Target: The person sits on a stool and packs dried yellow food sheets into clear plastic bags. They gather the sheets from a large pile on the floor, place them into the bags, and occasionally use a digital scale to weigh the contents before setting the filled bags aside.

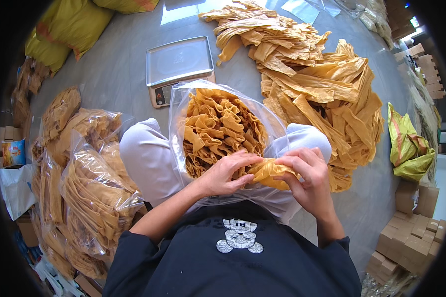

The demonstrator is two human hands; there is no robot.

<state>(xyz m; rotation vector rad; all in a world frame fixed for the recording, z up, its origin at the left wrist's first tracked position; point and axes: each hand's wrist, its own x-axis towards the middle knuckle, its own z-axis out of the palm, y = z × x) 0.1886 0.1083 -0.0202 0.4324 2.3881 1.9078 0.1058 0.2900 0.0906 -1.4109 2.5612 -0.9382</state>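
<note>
A crumpled yellow-brown dried strip [271, 173] is stretched between my two hands, just over the near rim of a clear plastic bag [177, 122]. My left hand [228, 172] pinches its left end between thumb and fingers. The right end sits in the fingers of my right hand [307, 174]. Between my knees the bag stands open, packed with many folded strips [223, 128] on end, their wavy edges facing up. My left hand covers part of the bag's near side.
A digital scale with a metal tray [180, 61] sits beyond the bag. Loose strips [319, 89] are heaped ahead and to the right. Filled clear bags [96, 196] crowd the left. Yellow woven sacks [74, 26] lie far left; another sack [409, 144] and cardboard boxes [409, 241] stand right.
</note>
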